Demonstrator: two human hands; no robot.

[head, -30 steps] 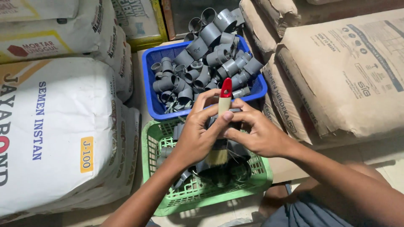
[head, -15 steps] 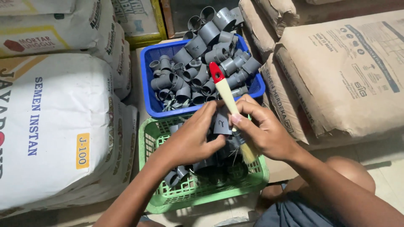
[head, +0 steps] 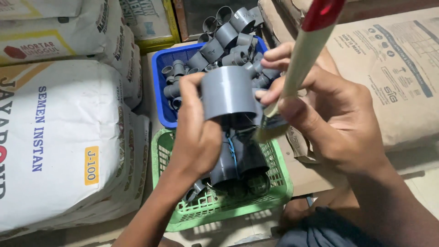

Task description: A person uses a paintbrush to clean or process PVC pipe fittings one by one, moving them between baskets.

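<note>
My left hand (head: 197, 137) grips a short grey plastic pipe fitting (head: 227, 92), held up close to the camera over the baskets. My right hand (head: 329, 110) holds a paintbrush (head: 299, 57) with a pale wooden handle and a red tip; its bristles touch the right side of the fitting. Below the hands sits a green plastic basket (head: 274, 201) with several dark grey fittings bundled inside. Behind it a blue plastic basket (head: 160, 82) is heaped with grey pipe fittings.
Large white sacks (head: 59, 137) are stacked on the left, brown paper sacks (head: 388, 73) on the right. A yellow-edged box (head: 151, 23) stands behind the blue basket. My knee and dark shorts (head: 315, 228) show at the bottom.
Both hands have lifted out of the green basket towards the camera. The left hand now holds a single grey fitting, and the brush has swung so its bristles meet it.
</note>
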